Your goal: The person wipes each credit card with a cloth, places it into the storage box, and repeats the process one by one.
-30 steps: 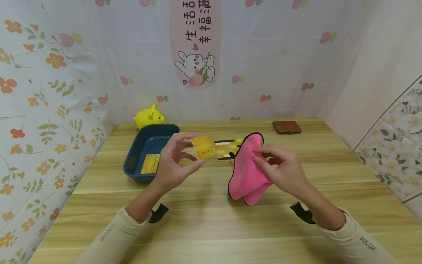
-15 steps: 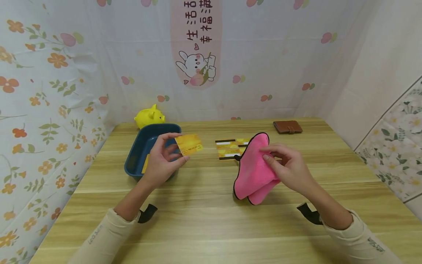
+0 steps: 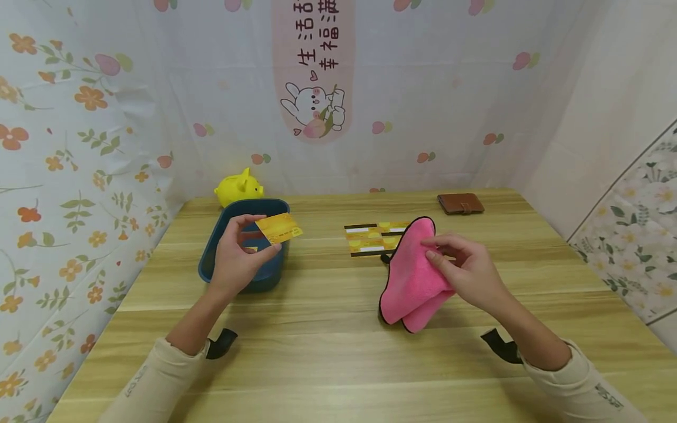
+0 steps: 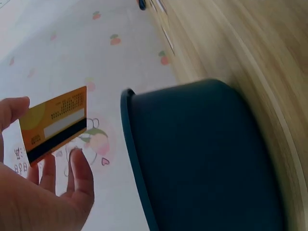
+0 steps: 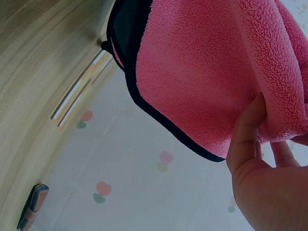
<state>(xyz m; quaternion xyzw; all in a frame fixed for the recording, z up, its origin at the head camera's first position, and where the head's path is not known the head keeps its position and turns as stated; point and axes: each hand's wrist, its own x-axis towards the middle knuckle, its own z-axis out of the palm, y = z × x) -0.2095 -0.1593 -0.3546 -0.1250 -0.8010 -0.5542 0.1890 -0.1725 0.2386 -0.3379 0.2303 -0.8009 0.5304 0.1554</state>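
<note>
My left hand (image 3: pixel 236 258) pinches a yellow bank card (image 3: pixel 280 228) by its edges, over the right side of a dark blue plastic basin (image 3: pixel 270 276). In the left wrist view the back of the card (image 4: pixel 55 125) shows a black stripe and a white strip, and the basin's outer wall (image 4: pixel 197 154) is close by. Part of another yellow card (image 3: pixel 252 249) shows inside the basin, mostly hidden behind the hand. My right hand (image 3: pixel 468 267) grips a pink plush cloth (image 3: pixel 415 276) with black trim, which hangs above the table. Its folds (image 5: pixel 192 77) fill much of the right wrist view.
Several yellow cards (image 3: pixel 365 241) lie stripe side up on the wooden table (image 3: pixel 328 352), partly covered by the cloth in the head view. A yellow piggy bank (image 3: pixel 238 188) stands behind the basin. At the back right lies a brown wallet (image 3: pixel 460 203). A patterned curtain (image 3: pixel 412 117) hangs behind.
My left hand has carried the card leftward from beside the cloth to the basin. My right hand and the cloth have shifted slightly right.
</note>
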